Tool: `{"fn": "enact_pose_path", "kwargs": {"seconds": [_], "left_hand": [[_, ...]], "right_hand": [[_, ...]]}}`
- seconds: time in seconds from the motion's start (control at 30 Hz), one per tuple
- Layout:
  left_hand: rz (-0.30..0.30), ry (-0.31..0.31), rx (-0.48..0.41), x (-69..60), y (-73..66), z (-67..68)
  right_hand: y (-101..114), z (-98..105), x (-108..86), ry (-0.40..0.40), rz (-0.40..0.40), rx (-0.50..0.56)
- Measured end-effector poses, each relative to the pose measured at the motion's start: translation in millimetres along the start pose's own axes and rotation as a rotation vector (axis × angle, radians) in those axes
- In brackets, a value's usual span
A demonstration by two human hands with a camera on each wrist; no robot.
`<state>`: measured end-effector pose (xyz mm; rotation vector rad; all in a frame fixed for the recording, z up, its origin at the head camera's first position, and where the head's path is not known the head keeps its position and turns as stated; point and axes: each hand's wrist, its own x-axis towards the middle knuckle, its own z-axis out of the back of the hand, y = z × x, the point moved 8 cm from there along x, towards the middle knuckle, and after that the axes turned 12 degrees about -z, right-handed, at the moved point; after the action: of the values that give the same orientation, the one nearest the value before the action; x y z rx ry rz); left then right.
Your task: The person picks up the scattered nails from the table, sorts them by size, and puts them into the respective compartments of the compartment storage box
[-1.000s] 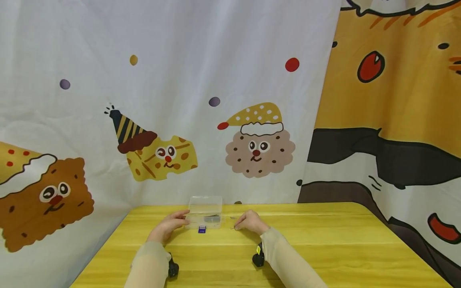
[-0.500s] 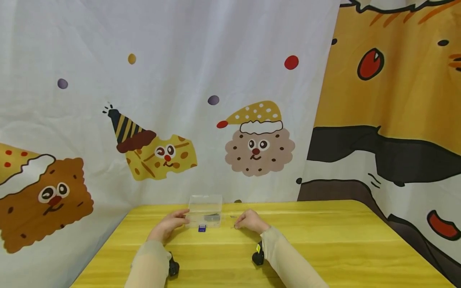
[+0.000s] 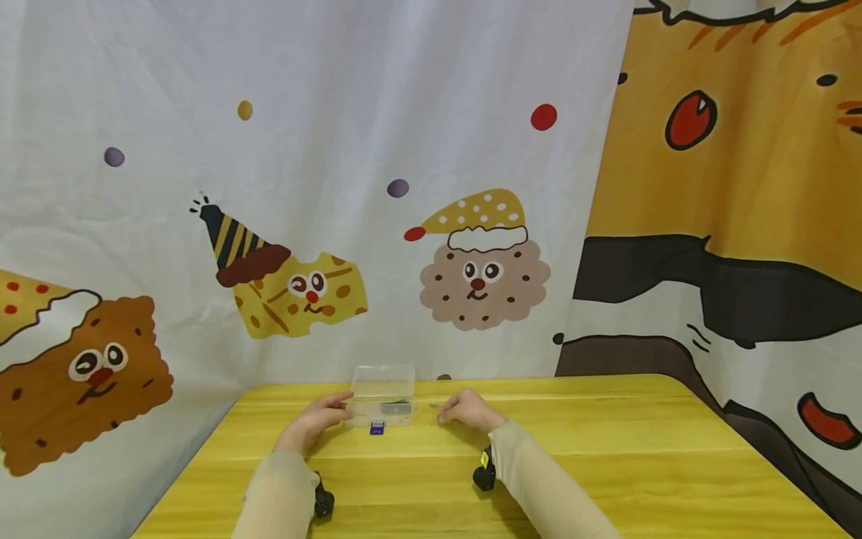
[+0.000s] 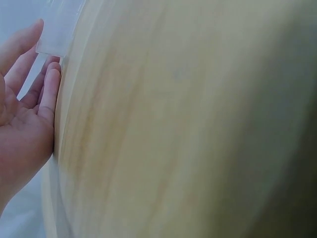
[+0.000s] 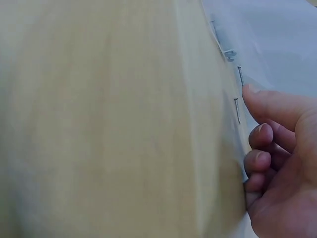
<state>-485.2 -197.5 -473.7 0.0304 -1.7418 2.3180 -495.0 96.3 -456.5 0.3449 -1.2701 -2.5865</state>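
Observation:
In the head view a clear plastic box [image 3: 364, 410] with its lid [image 3: 384, 380] raised stands at the far side of the table. Dark metal pieces [image 3: 396, 408] lie inside, too small to tell apart. My left hand [image 3: 316, 421] rests on the box's left side, thumb and fingers spread, as the left wrist view also shows. Right of the box, my right hand [image 3: 469, 413] is low over the table, fingers curled. In the right wrist view a thin metal nail [image 5: 240, 74] sticks out from the thumb tip; the pinch itself is hidden. Another nail [image 5: 237, 110] lies beside the thumb.
A small blue-purple piece [image 3: 377, 429] is at the box's front. The yellow wooden table [image 3: 404, 486] ends just behind the box, where a printed cloth [image 3: 397, 90] hangs.
The head view has shifted slightly. My right fingertips have moved a little at the nails; the left hand stays at the box.

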Motion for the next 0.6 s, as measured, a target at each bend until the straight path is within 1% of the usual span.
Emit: {"fn": "enact_pose_path", "kwargs": {"seconds": [0.23, 0.33, 0.43, 0.6], "left_hand": [[0.004, -0.001, 0.003, 0.7, -0.2, -0.7], [0.010, -0.001, 0.009, -0.2, -0.4, -0.7], [0.011, 0.000, 0.007, -1.0, -0.7, -0.9], [-0.004, 0.005, -0.005, -1.4, -2.0, -2.0]], "right_hand": [[6.3, 7.5, 1.8, 0.032, 0.021, 0.016], [9.1, 12.2, 2.2, 0.041, 0.020, 0.001], [13.5, 19.6, 4.0, 0.036, 0.032, -0.017], [18.7, 32.4, 11.9, 0.026, 0.048, -0.013]]}}
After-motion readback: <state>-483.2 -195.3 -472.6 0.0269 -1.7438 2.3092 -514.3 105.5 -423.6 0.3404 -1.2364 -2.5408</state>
